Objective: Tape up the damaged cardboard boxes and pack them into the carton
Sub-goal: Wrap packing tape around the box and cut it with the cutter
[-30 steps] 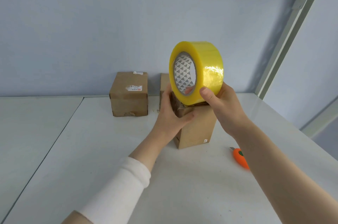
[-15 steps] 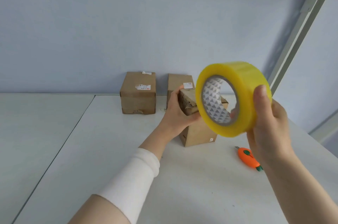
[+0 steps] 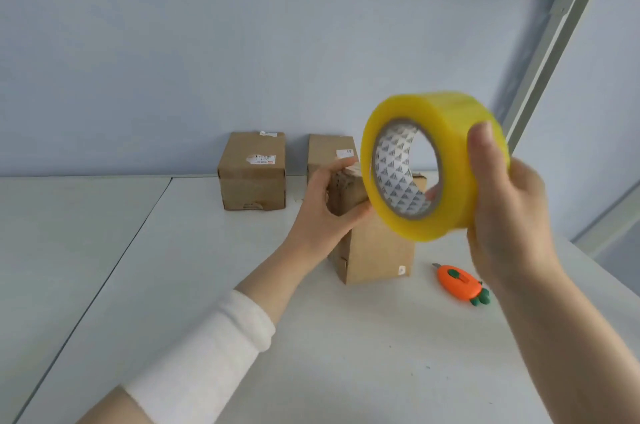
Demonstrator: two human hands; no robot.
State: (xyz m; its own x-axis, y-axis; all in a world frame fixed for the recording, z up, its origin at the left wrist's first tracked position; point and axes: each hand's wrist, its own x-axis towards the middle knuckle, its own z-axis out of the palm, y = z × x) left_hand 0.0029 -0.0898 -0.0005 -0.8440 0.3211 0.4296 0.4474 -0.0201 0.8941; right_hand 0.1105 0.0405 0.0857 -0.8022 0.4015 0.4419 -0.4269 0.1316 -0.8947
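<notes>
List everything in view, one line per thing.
near cardboard box: 1, brown, mid-table, top torn
back left box: 1, brown, by the wall
back right box: 1, brown, by the wall, partly hidden
tape roll: 1, yellow, held in the air
cutter: 1, orange with green end, right of near box
tabletops: 2, white, meeting at a seam
shelf frame: 1, grey, upper right
sleeve: 1, white, left forearm
left hand: 1, grips near box's top
right hand: 1, grips tape roll

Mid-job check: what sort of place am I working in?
Probably a parcel-packing station: labelled cardboard boxes on a white table, a yellow packing tape roll held in the right hand, a carrot-shaped box cutter, and metal shelving overhead.
</notes>
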